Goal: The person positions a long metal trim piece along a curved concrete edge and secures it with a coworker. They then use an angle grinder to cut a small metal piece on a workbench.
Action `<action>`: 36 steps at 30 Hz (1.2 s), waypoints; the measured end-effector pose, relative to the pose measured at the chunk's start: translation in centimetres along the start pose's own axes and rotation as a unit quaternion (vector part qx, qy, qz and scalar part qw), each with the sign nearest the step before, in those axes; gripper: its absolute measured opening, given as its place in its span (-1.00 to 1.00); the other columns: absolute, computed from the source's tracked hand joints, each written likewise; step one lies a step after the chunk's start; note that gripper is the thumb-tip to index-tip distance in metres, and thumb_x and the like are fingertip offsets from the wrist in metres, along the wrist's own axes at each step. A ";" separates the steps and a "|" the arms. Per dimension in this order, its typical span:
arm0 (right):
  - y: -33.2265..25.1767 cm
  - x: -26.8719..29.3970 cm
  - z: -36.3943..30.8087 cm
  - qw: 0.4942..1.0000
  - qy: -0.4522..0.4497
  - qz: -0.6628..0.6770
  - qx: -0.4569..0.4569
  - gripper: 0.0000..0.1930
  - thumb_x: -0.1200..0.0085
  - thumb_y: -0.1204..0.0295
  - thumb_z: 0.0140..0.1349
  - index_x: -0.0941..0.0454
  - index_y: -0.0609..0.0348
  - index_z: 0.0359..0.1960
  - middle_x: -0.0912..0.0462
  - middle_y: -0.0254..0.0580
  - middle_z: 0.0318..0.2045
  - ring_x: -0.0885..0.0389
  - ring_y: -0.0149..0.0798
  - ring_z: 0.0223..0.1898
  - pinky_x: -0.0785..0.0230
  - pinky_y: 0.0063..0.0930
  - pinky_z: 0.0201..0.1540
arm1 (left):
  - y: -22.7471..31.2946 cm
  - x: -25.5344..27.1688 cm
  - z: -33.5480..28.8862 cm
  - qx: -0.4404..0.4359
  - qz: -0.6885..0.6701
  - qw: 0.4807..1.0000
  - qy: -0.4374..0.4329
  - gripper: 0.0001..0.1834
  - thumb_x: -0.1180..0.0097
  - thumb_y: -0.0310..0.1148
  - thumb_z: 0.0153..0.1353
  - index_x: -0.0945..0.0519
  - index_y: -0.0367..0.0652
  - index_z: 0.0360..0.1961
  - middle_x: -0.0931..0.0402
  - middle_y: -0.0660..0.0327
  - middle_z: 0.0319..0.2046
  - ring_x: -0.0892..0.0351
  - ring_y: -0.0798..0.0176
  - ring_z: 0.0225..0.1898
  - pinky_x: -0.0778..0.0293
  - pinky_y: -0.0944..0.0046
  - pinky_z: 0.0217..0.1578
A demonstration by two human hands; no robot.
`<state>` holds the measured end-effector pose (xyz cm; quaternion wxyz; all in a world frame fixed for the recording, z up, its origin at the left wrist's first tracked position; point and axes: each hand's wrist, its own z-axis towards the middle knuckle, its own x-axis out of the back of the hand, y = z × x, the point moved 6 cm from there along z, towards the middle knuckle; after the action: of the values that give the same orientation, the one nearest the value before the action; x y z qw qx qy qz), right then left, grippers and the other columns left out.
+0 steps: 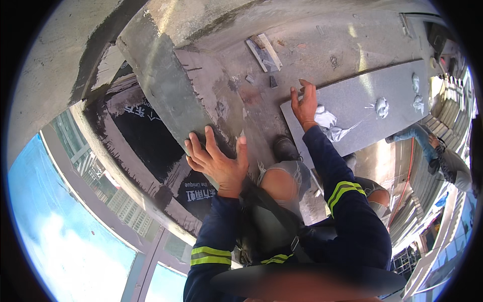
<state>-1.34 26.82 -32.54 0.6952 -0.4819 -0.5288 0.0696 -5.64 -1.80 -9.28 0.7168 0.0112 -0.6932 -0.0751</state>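
Observation:
My left hand [217,163] has its fingers spread over the lower end of a long grey stone slab [166,80]. The fingertips seem to rest on the slab's edge, and nothing is gripped. Farther right, my right hand [305,106] is empty, its fingers loosely bent and apart. It hovers by the left end of a large grey panel [352,95], which lies flat. White paste [326,119] is heaped on the panel just beside my right wrist, and more paste blobs [382,107] sit farther along it.
Dark printed sheeting [146,133] lies left of the slab, above a drop with glass and buildings beyond. Offcut strips [264,52] and small chips lie on the dusty floor. A person [443,156] is at the far right near stacked metal sheets.

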 end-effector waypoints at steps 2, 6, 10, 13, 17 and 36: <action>2.7 5.4 -6.6 0.998 -0.006 -0.039 -0.052 -0.59 -0.30 0.39 0.40 -0.56 0.19 0.23 -0.64 0.08 0.08 -0.66 0.09 -0.08 -0.53 -0.05 0.04 | 0.0 0.0 -0.1 -0.004 0.006 1.000 0.003 0.03 -0.31 0.39 0.26 -0.37 -0.03 0.57 -0.14 -0.19 0.56 0.03 -0.34 0.64 0.07 -0.63 0.44; 7.3 15.0 -18.6 0.972 -0.047 -0.088 -0.211 -0.57 -0.28 0.35 0.40 -0.56 0.18 0.25 -0.65 0.04 0.05 -0.72 -0.01 -0.14 -0.58 -0.11 0.00 | 0.0 0.0 -0.3 -0.017 0.011 0.999 0.032 -0.02 -0.21 0.41 0.34 -0.37 -0.01 0.57 -0.14 -0.16 0.55 0.02 -0.29 0.64 0.04 -0.69 0.40; 8.6 21.5 -22.8 0.949 -0.130 -0.134 -0.255 -0.55 -0.33 0.26 0.37 -0.61 0.16 0.22 -0.74 0.06 -0.01 -0.78 0.07 -0.16 -0.61 -0.05 0.01 | -0.2 -0.3 -0.5 -0.004 0.015 0.999 0.043 -0.04 -0.12 0.46 0.37 -0.35 0.07 0.58 -0.15 -0.15 0.57 0.02 -0.28 0.64 0.06 -0.67 0.40; 5.7 25.5 -22.5 0.953 -0.217 -0.054 -0.206 -0.56 -0.33 0.23 0.39 -0.64 0.18 0.20 -0.79 0.10 -0.08 -0.80 0.11 -0.10 -0.62 -0.05 0.02 | -0.3 -0.5 -0.8 0.008 0.003 0.999 0.042 -0.03 -0.09 0.49 0.37 -0.32 0.11 0.60 -0.13 -0.15 0.59 0.05 -0.28 0.66 0.10 -0.71 0.41; -2.0 33.4 -23.8 0.985 -0.153 -0.009 -0.078 -0.58 -0.31 0.21 0.40 -0.64 0.14 0.19 -0.80 0.16 -0.08 -0.80 0.17 -0.04 -0.61 -0.06 0.04 | -0.5 -0.2 -0.9 0.025 -0.043 0.999 0.017 0.02 -0.13 0.53 0.31 -0.33 0.10 0.59 -0.12 -0.13 0.59 0.09 -0.28 0.67 0.16 -0.78 0.41; 1.5 41.8 -33.9 0.982 -0.144 -0.098 -0.075 -0.58 -0.29 0.12 0.39 -0.68 0.12 0.13 -0.84 0.10 -0.10 -0.80 0.19 0.01 -0.61 0.02 0.11 | 3.5 12.2 -28.5 -0.342 -0.107 0.876 -0.322 0.26 -0.35 0.37 0.27 0.07 0.14 0.77 0.59 -0.56 0.63 0.34 -0.91 0.58 0.00 -0.52 0.54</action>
<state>44.45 32.76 -4.94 0.5770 -0.4630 -0.6722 0.0302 23.40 -2.34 2.15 0.4010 -0.1853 -0.8111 -0.3833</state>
